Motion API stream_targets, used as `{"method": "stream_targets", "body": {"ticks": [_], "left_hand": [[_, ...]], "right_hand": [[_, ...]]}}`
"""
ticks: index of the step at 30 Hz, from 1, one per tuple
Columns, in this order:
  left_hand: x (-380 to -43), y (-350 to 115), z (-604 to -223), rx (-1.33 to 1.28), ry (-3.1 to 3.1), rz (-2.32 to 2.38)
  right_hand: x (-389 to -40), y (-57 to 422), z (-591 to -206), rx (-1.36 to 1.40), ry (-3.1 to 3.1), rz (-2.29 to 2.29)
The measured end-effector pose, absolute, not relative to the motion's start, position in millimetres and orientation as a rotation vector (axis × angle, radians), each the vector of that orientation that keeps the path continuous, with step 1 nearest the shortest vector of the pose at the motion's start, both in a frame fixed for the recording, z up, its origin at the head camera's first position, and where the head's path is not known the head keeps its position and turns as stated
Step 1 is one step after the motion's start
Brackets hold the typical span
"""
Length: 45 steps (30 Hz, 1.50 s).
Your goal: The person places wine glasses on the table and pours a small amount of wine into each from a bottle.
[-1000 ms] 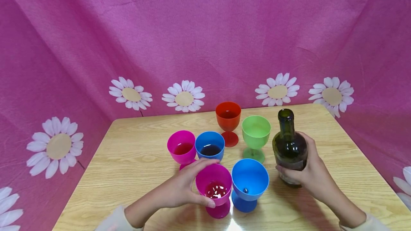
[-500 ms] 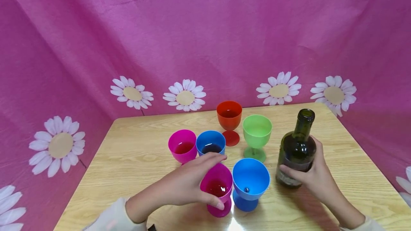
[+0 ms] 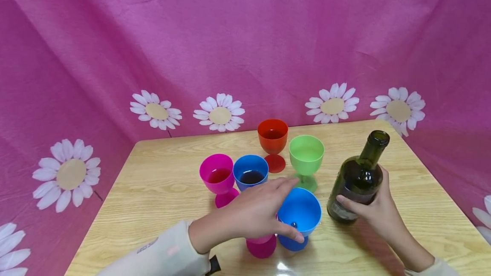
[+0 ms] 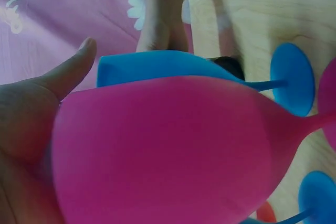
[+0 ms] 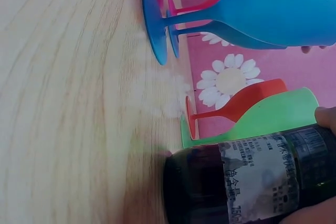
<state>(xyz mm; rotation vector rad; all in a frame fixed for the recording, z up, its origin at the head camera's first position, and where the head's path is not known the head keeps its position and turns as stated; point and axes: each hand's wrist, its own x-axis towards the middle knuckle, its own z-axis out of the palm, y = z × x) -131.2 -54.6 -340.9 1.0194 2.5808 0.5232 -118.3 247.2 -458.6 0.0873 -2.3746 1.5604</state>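
Observation:
My left hand (image 3: 253, 210) reaches over the front pink goblet (image 3: 261, 247), hiding most of its bowl. Thumb and fingers stand spread at either side of the front blue goblet (image 3: 307, 208), near its rim; the left wrist view shows the thumb extended. A small dark bit of something lies in that blue bowl. On the right, my right hand (image 3: 379, 214) grips a dark green wine bottle (image 3: 354, 182) round its body. The bottle leans with its uncorked neck to the right. Its white label (image 5: 260, 177) shows in the right wrist view.
Behind are a second pink goblet (image 3: 216, 173) and a second blue one (image 3: 251, 169), both with dark liquid. Farther back stand a red goblet (image 3: 272, 137), also with liquid, and a green goblet (image 3: 306, 154). A pink flowered cloth (image 3: 245, 46) hangs behind the wooden table (image 3: 153, 191).
My left hand has left the front pink goblet's side and moved right to the front blue goblet. The bottle, upright before, has tilted to the right in my right hand.

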Motion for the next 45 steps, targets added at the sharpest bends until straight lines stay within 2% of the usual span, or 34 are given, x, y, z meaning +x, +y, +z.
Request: {"method": "stream_targets", "body": {"ticks": [35, 45], "left_hand": [[-131, -54, -362, 1.004, 2.627, 0.709], [-131, -54, -363, 0.991, 2.621, 0.701]], "right_hand": [[-111, 247, -458, 0.06, -2.4, 1.553], [-103, 245, -456, 0.181, -2.383, 1.487]]}}
